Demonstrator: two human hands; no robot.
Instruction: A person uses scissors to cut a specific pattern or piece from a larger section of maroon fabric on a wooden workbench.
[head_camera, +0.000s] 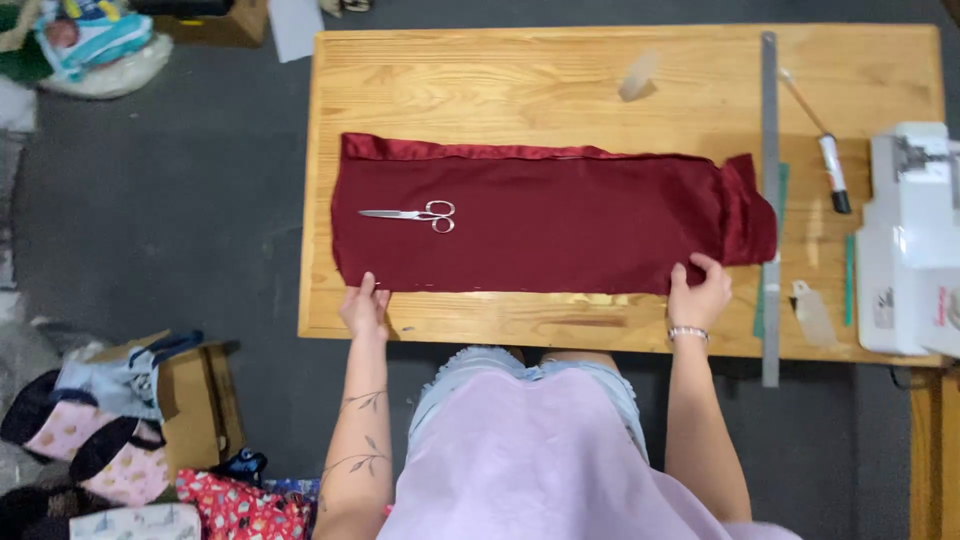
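Pressing down on the near edge of a dark red cloth (540, 225), both hands at once: left hand (364, 308) flat at the cloth's near left corner, fingers spread apart and resting on the fabric, not pinching anything; right hand (699, 293) at the near right end, fingers curled over the hem, though can't tell whether that grip is actually closed on the fabric or just lying on top. Cloth spread long and flat across the middle of the wooden counter (480, 70), left end close to the counter's left edge, near hem just short of the near edge, far hem showing a shiny folded strip. Right end bunched up a bit, touching a long metal ruler (770, 100) running from the far edge to past the near edge. Silver scissors (412, 214) lying shut on the cloth, toward its left end, blades pointing left. Beyond the ruler, toward the right edge: a marker (834, 172) with a black cap, and a white sewing machine (905, 240) at the near right corner. Small clear bit of plastic (638, 76) near the far edge, well apart from the cloth. On the floor off the left side, a cardboard box (190, 400) and a pile of patterned fabrics (110, 470).
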